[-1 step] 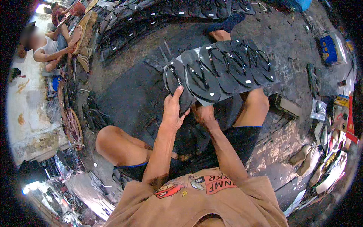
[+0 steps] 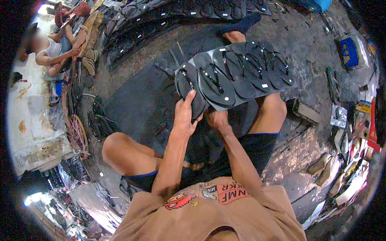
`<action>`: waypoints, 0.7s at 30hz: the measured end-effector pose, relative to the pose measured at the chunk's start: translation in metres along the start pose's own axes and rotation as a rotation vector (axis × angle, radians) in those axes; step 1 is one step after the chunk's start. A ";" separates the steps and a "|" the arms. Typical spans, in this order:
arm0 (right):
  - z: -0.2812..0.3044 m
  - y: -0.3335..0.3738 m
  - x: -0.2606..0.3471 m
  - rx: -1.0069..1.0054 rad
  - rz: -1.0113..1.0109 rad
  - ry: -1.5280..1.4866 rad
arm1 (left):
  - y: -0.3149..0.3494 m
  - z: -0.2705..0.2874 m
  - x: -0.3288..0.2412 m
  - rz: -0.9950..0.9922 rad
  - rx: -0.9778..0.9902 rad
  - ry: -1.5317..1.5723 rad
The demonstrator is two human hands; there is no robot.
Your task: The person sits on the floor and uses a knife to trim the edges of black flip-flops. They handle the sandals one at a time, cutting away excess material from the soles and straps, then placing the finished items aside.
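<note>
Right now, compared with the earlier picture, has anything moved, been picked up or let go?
Nothing visibly changed. The left hand rests on the nearest black flip-flop of the overlapping row, and the right hand grips that row's near edge, as before.

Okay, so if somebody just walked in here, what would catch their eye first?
Probably the fanned row of black flip-flops at centre, overlapping on a dark sheet across the seated person's right leg. The left hand grips the nearest sandal of the row, with the right hand just beside it at the sheet's near edge. Further back, more black sandals line the floor.
</note>
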State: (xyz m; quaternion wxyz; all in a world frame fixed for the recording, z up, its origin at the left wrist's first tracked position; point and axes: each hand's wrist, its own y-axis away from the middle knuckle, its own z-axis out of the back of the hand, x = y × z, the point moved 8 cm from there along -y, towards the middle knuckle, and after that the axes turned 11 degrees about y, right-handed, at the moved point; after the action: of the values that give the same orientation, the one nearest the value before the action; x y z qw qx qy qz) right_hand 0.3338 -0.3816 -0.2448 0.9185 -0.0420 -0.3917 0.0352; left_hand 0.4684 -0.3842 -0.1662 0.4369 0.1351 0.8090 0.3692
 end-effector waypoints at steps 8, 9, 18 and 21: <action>-0.002 -0.039 -0.019 0.021 0.113 0.124 | 0.002 -0.002 -0.010 -0.025 -0.047 -0.050; -0.011 -0.058 -0.021 0.173 0.020 0.055 | 0.002 -0.003 -0.017 -0.044 -0.058 -0.072; -0.025 -0.070 0.078 0.584 -0.549 -0.923 | 0.126 0.017 -0.064 -0.265 -0.073 -0.405; 0.059 -0.085 0.127 0.181 -0.250 -0.974 | 0.161 0.012 -0.052 -0.561 -0.024 -0.797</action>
State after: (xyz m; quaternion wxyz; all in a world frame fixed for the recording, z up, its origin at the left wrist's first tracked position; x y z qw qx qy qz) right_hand 0.3817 -0.4509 -0.1040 0.6265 0.1064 -0.7717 -0.0258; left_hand 0.4920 -0.2953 -0.0236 0.7969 0.0378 0.5795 0.1663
